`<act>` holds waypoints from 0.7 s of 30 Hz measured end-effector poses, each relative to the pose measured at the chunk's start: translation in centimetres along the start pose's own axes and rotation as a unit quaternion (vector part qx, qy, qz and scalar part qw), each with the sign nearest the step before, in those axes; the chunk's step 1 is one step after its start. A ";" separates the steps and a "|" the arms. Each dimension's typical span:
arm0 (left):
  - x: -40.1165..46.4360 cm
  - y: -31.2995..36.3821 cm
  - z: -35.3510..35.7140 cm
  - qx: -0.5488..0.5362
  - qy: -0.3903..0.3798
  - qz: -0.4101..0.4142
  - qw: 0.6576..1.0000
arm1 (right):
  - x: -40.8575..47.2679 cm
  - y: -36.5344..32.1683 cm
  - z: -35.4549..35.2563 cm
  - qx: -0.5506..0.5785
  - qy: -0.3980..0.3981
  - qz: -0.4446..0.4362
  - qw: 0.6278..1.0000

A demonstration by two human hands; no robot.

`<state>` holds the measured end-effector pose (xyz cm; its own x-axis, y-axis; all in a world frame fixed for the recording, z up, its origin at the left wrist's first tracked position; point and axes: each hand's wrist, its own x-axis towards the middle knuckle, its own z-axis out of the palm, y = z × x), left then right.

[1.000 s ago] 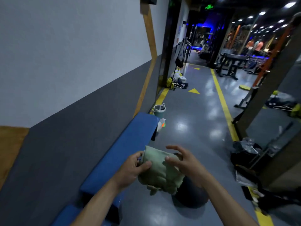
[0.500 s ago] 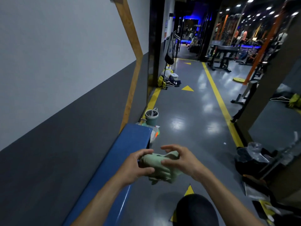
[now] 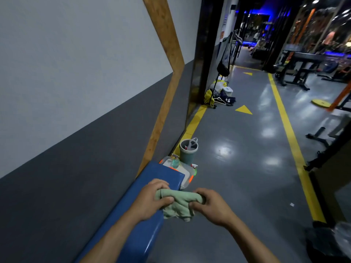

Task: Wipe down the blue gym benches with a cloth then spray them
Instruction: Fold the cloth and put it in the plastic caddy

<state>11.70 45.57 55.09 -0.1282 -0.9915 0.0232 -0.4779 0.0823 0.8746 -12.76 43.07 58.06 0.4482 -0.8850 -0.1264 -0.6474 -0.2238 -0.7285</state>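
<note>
A long blue padded bench [image 3: 150, 179] runs along the grey wall at lower left, its far end just ahead of my hands. A pale green cloth [image 3: 180, 205] is bunched between both hands, held over the bench's right edge. My left hand [image 3: 152, 201] grips its left end, fingers curled around it. My right hand [image 3: 210, 204] clamps the right end. Beyond the bench end, a clear spray bottle [image 3: 175, 161] with bluish liquid stands on a white lidded box [image 3: 185, 172].
A grey-green bucket [image 3: 188, 150] stands on the floor past the box. Bags and a hanger [image 3: 220, 95] lie by the dark door frame. A yellow floor line [image 3: 290, 133] runs down the aisle. Gym machines [image 3: 298, 71] and dark bags [image 3: 328, 242] are on the right.
The view has moved forward along the bench toward its far end. The cloth, first held flat and spread, is now twisted into a bunch between both hands.
</note>
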 end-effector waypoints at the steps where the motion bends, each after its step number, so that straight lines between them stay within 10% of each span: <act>1: 2.4 -0.6 0.1 -0.029 -0.003 -0.013 0.999 | 2.3 1.1 -0.7 0.030 0.003 0.008 1.000; 21: 43.4 -16.4 2.6 -0.224 0.044 -0.211 0.950 | 44.9 19.8 -11.3 0.138 0.088 0.182 0.970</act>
<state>11.68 1.44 40.51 0.0744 -0.9330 -0.3522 -0.0498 -0.3562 0.9331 -12.45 -5.74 45.53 0.0937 -0.9462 -0.3096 -0.5420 0.2123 -0.8131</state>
